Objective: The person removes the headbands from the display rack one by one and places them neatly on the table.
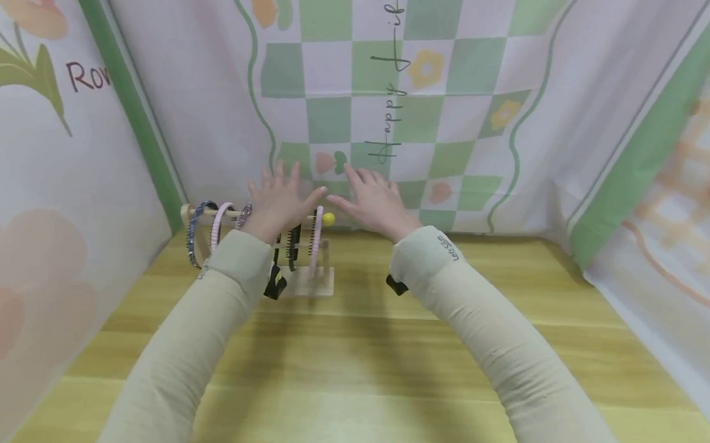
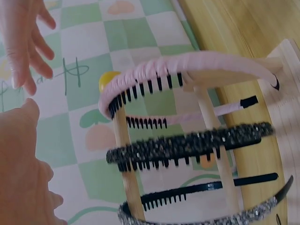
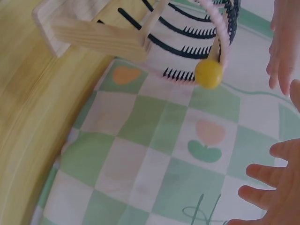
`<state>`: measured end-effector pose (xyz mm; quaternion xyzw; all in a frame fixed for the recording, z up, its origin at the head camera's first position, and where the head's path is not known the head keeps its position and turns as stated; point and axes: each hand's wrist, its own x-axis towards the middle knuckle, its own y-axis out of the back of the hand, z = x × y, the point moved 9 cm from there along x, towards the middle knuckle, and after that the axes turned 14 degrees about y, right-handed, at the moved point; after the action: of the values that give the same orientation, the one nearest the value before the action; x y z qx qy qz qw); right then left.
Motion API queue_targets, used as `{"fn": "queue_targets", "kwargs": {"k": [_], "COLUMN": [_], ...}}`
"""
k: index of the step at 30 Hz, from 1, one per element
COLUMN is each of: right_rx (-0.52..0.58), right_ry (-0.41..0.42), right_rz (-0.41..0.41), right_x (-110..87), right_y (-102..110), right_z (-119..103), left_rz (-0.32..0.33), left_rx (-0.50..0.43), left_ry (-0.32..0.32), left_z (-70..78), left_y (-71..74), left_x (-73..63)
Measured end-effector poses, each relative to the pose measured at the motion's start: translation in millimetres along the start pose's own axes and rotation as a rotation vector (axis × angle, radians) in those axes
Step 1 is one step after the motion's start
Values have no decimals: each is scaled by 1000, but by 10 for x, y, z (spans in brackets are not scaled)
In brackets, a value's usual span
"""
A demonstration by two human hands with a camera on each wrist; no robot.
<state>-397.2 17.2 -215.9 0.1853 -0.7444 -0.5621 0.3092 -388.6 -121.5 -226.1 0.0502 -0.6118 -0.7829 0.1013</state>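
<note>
Both hands are raised with fingers spread, thumbs almost touching. My left hand [image 1: 278,205] hovers above a wooden headband stand [image 1: 324,283], holding nothing and hiding part of it. My right hand [image 1: 376,202] is held to the right of the stand, also with nothing in it. Several headbands hang on the stand's rod: a pink wrapped headband [image 2: 187,63] nearest the yellow end knob [image 3: 208,73], a black glittery headband [image 2: 187,146], a silver glittery one [image 2: 243,215], and at the left a blue one [image 1: 192,234] and another pink one [image 1: 216,228].
The stand sits at the back left of a wood-grain table [image 1: 348,380]. A checked curtain [image 1: 376,70] with printed writing hangs behind it. Printed side curtains [image 1: 27,233] flank the table on the left and right.
</note>
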Motion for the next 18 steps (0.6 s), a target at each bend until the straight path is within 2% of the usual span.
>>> {"fn": "queue_targets", "kwargs": {"k": [10,18], "right_rx": [43,68], "right_ry": [35,54], "right_rz": [-15,-18], "right_x": [33,72], "right_y": [-73,-143], "right_z": [-186,-250], "left_rz": [11,47], "left_rx": [-10,-32], "left_ry": [25,0], "left_z": [-160,-285], "left_y": [71,132], "left_x": [-13,-21]}}
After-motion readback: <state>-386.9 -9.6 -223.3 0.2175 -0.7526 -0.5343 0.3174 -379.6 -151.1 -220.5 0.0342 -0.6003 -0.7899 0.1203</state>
